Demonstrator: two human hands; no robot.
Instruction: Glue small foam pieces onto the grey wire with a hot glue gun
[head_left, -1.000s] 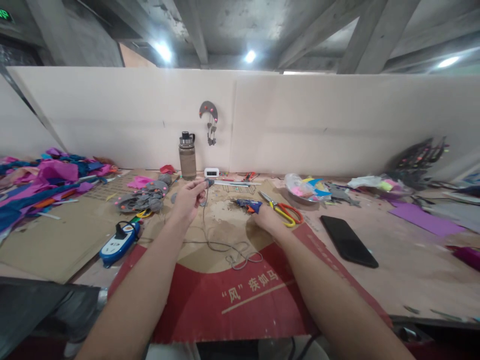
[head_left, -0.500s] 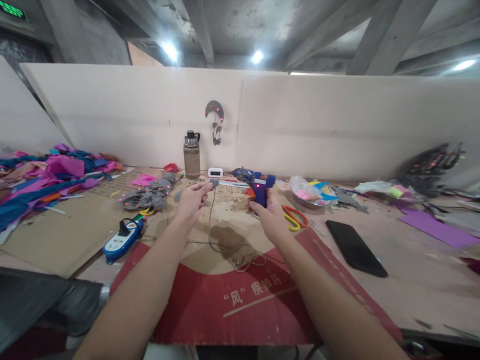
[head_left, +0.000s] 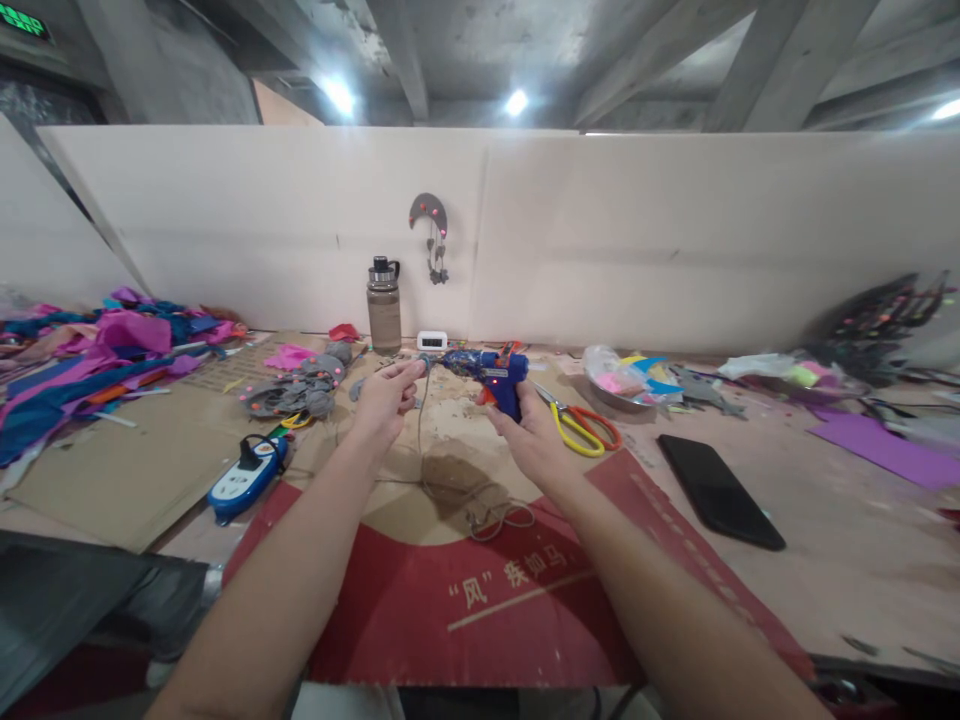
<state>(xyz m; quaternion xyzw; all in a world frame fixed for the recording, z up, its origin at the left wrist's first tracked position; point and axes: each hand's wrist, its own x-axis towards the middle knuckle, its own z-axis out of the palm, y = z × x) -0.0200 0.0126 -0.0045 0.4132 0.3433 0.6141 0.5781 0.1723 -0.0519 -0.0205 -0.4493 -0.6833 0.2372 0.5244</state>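
Note:
My left hand (head_left: 384, 405) pinches a small grey piece (head_left: 426, 361) between thumb and fingertips. A thin cord (head_left: 421, 430) hangs from it to the cardboard, where it lies in loose loops. My right hand (head_left: 531, 428) is wrapped around the handle of a blue hot glue gun (head_left: 501, 372). The gun's nozzle points left, at or very close to the small piece; I cannot tell whether they touch. Both hands are above a red and tan cardboard sheet (head_left: 390, 610).
Scissors (head_left: 581, 432) with yellow and orange handles lie right of my right hand, beyond them a black phone (head_left: 720, 490). On the left are a blue-white power strip (head_left: 249, 480) and grey felt pieces (head_left: 300, 392). A bottle (head_left: 385, 318) stands by the back panel.
My right hand has moved the glue gun left, bringing its nozzle to the small grey piece. My left hand has stayed nearly still. More of the scissors shows.

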